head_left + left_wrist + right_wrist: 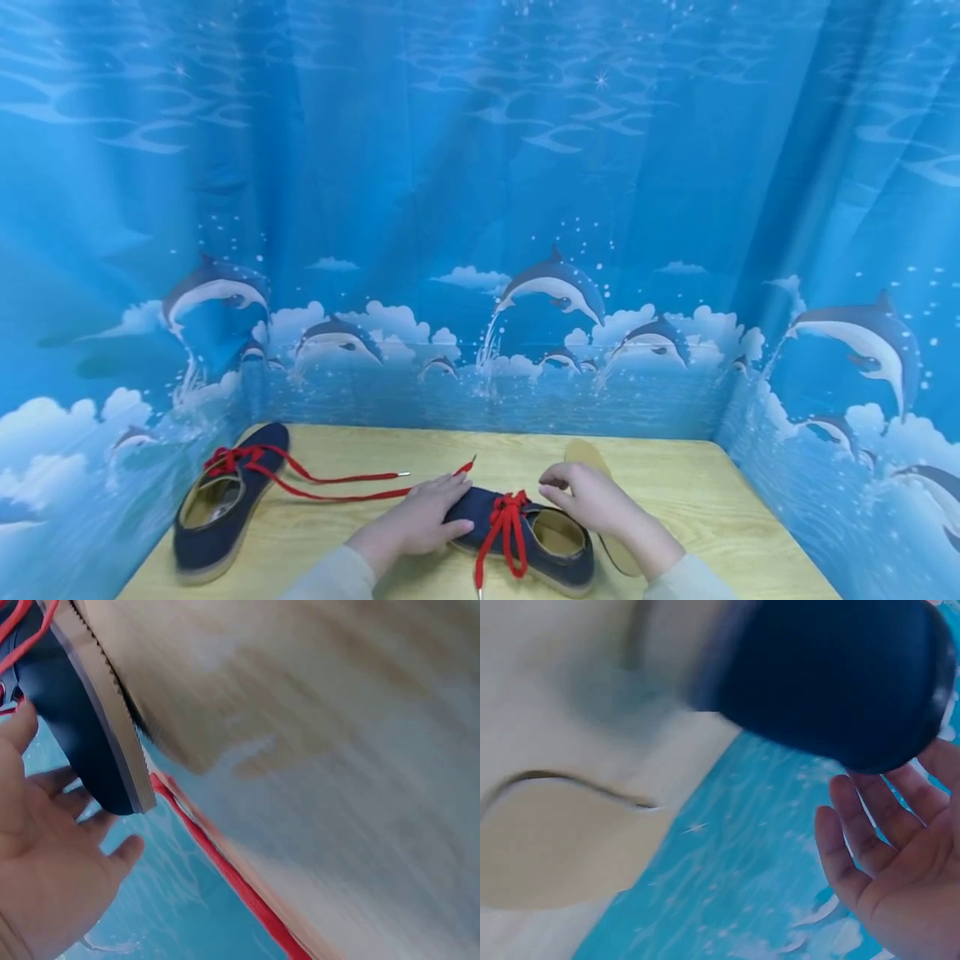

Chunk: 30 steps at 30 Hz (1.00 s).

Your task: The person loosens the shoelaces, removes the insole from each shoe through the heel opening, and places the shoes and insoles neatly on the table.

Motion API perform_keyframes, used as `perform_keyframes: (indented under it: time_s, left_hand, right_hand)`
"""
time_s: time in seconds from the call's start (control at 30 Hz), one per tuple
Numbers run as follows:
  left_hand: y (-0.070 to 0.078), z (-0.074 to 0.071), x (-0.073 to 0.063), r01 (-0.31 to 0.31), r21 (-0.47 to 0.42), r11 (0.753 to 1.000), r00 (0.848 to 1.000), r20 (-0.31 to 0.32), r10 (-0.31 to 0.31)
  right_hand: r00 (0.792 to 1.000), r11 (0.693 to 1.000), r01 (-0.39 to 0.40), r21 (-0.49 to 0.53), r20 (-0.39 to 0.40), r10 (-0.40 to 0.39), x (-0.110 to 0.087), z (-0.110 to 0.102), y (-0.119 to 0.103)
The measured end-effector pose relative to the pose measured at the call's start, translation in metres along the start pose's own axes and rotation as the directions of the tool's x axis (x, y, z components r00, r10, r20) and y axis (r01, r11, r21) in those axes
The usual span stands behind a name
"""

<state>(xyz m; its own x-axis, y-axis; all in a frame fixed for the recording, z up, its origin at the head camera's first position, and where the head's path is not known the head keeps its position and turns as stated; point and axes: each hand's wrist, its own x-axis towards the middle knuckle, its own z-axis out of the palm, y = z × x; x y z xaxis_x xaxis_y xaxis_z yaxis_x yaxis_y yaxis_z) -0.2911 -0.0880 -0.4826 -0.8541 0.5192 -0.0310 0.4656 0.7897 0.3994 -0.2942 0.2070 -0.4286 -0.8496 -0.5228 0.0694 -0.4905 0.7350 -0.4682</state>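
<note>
A navy shoe with a tied red lace lies in the front middle of the table, toe to the left. My left hand rests over its toe, fingers extended. In the left wrist view, the toe stands beside those fingers. My right hand hovers by the heel, its fingers loosely bent and holding nothing. The right wrist view shows the heel close to its fingertips. A tan insole lies flat on the table, partly hidden under the right hand.
A second navy shoe stands at the left of the table. Its red lace trails long ends to the right, toward my left hand. A blue dolphin-print curtain encloses the back and both sides.
</note>
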Motion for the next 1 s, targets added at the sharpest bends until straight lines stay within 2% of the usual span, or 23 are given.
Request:
perform_keyframes:
  time_s: [0.13, 0.3, 0.37, 0.6, 0.67, 0.77, 0.9, 1.0]
  left_hand:
    - [-0.003, -0.002, 0.0, -0.012, -0.022, 1.0, 0.999, 0.039, 0.013]
    - [-0.002, -0.003, 0.001, -0.015, -0.014, 1.0, 0.999, 0.032, 0.015]
    - [-0.001, -0.004, 0.001, -0.015, -0.003, 1.0, 1.0, 0.026, 0.015]
    - [0.001, -0.006, 0.002, 0.006, 0.003, 1.0, 0.999, 0.035, -0.006]
    - [0.001, -0.006, 0.003, 0.016, 0.001, 1.0, 0.999, 0.041, -0.016]
    - [0.001, -0.006, 0.005, 0.028, 0.002, 1.0, 0.998, 0.051, -0.028]
    - [0.002, -0.006, 0.006, 0.024, 0.013, 1.0, 0.999, 0.049, -0.025]
    - [0.003, -0.005, 0.005, 0.021, 0.014, 1.0, 0.999, 0.046, -0.022]
  right_hand:
    - [0.999, 0.998, 0.052, -0.021, 0.008, -0.052, 0.02, -0.002, -0.017]
    - [0.994, 0.993, 0.088, -0.076, 0.077, -0.082, 0.043, 0.002, -0.037]
    - [0.992, 0.992, 0.071, -0.102, 0.107, -0.06, 0.049, 0.004, -0.043]
    - [0.98, 0.978, -0.093, -0.185, 0.157, 0.122, 0.056, 0.011, -0.057]
    - [0.978, 0.976, -0.104, -0.19, 0.157, 0.135, 0.057, 0.012, -0.059]
    - [0.978, 0.983, -0.121, -0.141, 0.154, 0.142, 0.057, 0.011, -0.059]
    - [0.98, 0.99, -0.118, -0.072, 0.15, 0.128, 0.058, 0.007, -0.054]
    - [0.984, 0.993, -0.102, -0.06, 0.139, 0.11, 0.062, 0.005, -0.049]
